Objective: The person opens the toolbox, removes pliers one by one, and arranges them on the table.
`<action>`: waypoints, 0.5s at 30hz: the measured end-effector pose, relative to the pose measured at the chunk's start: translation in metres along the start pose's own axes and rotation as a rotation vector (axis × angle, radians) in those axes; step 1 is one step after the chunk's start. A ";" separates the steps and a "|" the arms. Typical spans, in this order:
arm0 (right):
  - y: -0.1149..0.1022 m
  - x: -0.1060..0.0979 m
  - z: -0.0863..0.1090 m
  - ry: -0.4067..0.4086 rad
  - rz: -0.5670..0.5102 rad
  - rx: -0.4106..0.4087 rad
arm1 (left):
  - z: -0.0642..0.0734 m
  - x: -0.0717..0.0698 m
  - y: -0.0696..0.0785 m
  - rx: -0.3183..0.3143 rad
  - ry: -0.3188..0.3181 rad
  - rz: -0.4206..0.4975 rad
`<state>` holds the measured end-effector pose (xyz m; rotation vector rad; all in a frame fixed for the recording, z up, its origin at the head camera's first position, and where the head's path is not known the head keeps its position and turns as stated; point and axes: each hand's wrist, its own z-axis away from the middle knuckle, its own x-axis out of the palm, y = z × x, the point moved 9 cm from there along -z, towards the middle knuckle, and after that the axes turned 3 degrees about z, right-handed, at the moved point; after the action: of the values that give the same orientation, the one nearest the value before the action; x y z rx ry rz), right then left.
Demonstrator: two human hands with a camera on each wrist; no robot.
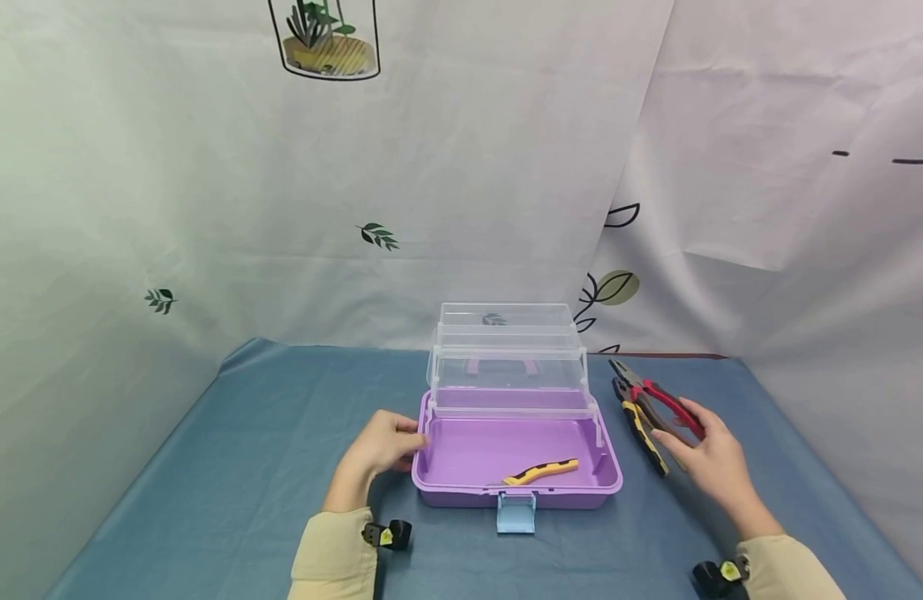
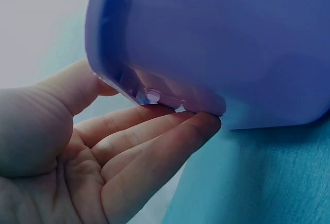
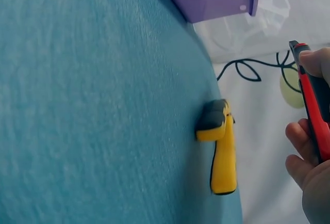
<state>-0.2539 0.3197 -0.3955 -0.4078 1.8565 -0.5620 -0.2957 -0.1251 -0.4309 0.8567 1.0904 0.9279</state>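
A purple toolbox (image 1: 461, 499) stands with its clear lid raised and a light blue latch (image 1: 516, 514) hanging at the front. My left hand (image 1: 387, 442) grips its left side, thumb at the rim and fingers outside; the left wrist view shows them against the purple wall (image 2: 232, 33). Inside the box lies a slim yellow-and-black handled tool (image 1: 541, 472). To the right, my right hand (image 1: 712, 458) holds red-and-black pliers (image 1: 667, 402) by the handles, jaws pointing away. Yellow-and-black pliers (image 1: 643, 435) lie on the cloth beside them, also seen in the right wrist view.
Blue cloth (image 1: 296, 400) covers the table. Pale printed curtains (image 1: 461, 167) hang behind it and along both sides. The clear lid (image 1: 512, 354) rises at the back of the box, in front of the curtain.
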 end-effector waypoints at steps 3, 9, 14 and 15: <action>0.006 0.001 -0.001 -0.003 0.005 0.030 | 0.000 0.000 0.000 0.002 0.004 -0.002; 0.015 0.001 -0.002 -0.020 0.004 0.070 | 0.001 0.000 -0.001 -0.007 0.006 -0.001; 0.023 0.002 -0.002 -0.053 -0.013 0.114 | 0.002 0.000 0.001 -0.002 0.005 -0.004; 0.025 0.002 -0.003 -0.056 -0.014 0.121 | 0.001 0.000 0.001 -0.001 0.004 -0.003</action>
<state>-0.2574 0.3394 -0.4104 -0.3528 1.7578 -0.6625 -0.2944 -0.1248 -0.4301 0.8518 1.0944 0.9281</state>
